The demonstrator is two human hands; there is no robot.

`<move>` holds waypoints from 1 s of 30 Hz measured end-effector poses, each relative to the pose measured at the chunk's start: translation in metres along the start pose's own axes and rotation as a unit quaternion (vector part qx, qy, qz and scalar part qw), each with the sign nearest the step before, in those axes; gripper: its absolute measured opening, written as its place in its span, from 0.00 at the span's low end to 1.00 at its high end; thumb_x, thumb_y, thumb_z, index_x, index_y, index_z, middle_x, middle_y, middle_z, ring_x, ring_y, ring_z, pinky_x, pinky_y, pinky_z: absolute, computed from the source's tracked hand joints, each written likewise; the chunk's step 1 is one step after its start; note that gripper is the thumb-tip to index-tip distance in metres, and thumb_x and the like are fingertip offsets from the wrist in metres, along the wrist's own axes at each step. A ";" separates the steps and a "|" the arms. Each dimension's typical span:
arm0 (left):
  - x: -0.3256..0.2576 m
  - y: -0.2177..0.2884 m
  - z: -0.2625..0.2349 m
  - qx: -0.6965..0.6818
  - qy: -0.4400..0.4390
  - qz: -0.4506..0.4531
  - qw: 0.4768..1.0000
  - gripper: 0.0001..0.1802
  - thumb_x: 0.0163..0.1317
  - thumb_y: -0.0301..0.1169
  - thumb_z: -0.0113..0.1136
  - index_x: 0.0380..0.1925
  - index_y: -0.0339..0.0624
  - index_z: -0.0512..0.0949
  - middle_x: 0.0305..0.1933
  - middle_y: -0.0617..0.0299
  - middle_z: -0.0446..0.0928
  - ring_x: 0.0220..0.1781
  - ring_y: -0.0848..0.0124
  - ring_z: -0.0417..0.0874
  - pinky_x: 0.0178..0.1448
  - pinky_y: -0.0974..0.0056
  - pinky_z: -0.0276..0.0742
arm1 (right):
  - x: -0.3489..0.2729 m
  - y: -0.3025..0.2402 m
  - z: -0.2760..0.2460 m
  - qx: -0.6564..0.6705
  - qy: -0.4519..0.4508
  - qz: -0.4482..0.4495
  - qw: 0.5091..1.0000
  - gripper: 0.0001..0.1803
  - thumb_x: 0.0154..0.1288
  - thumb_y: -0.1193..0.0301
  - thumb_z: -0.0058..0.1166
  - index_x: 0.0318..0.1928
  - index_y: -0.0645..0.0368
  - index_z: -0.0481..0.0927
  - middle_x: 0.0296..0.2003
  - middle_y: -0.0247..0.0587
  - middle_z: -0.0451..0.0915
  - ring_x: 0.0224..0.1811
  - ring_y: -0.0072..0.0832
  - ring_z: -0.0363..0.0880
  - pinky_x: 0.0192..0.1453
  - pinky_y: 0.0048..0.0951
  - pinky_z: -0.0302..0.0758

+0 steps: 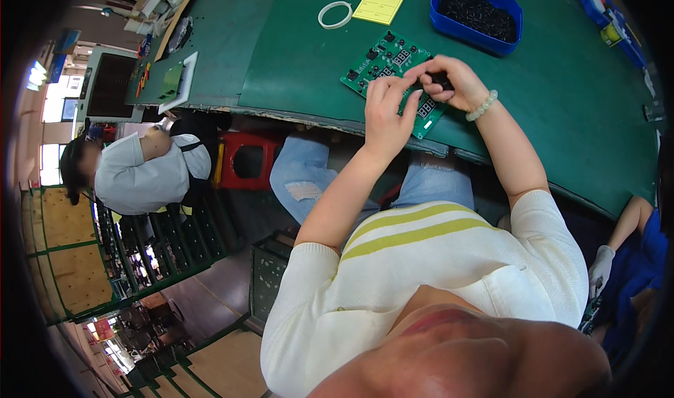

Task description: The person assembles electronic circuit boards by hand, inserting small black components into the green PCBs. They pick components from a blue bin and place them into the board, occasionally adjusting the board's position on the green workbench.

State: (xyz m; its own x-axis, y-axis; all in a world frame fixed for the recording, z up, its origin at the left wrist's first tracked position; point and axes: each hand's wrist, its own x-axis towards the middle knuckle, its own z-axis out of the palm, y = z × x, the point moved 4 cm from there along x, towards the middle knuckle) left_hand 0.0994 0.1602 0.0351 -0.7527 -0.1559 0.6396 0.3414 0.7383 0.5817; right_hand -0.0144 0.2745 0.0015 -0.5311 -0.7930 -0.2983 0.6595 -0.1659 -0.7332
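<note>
a green work mat (pixel 562 96) covers the bench, and near its front edge, just ahead of the person's knees, lies a green circuit board (pixel 382 59) studded with black buttons and small displays. beyond it sits a blue bin (pixel 449 20) of small black parts, then a yellow card (pixel 378 7) and a white tape ring (pixel 335 14). the left hand (pixel 385 117) rests on the board with fingers spread flat. the right hand (pixel 446 82), a bead bracelet (pixel 481 106) at its wrist, is curled, pinching a small black part (pixel 441 81) over the board's right side.
</note>
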 end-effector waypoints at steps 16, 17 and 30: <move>-0.002 -0.022 -0.002 -0.098 -0.009 -0.145 0.985 0.10 0.53 0.26 0.71 0.35 0.39 0.84 0.30 0.63 0.75 0.28 0.76 0.73 0.31 0.72 0.70 | 0.002 0.031 0.014 -0.052 -0.057 0.056 0.996 0.21 0.71 0.54 0.52 0.35 0.63 0.79 0.21 0.28 0.69 0.15 0.11 0.60 0.12 0.13 0.50; 0.001 -0.020 -0.002 -0.093 -0.020 -0.134 0.986 0.10 0.53 0.25 0.70 0.36 0.39 0.84 0.31 0.64 0.75 0.29 0.77 0.73 0.33 0.73 0.70 | 0.001 0.029 0.014 -0.062 -0.057 0.054 0.995 0.22 0.71 0.54 0.52 0.34 0.63 0.78 0.21 0.29 0.69 0.15 0.11 0.60 0.12 0.13 0.50; -0.021 -0.034 -0.019 -0.129 -0.109 -0.174 0.970 0.07 0.51 0.22 0.68 0.32 0.39 0.86 0.31 0.62 0.78 0.28 0.77 0.74 0.30 0.72 0.70 | 0.008 0.005 -0.012 0.086 -0.043 0.039 0.995 0.20 0.64 0.77 0.42 0.53 0.78 0.73 0.27 0.33 0.68 0.21 0.13 0.59 0.13 0.11 0.52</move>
State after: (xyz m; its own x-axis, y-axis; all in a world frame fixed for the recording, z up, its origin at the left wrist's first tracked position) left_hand 0.1139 0.1256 0.0117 -0.9394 -0.2031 0.2761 0.1528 0.4728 0.8678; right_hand -0.0213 0.2742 -0.0119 -0.4329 -0.8530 -0.2917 0.7819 -0.1943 -0.5924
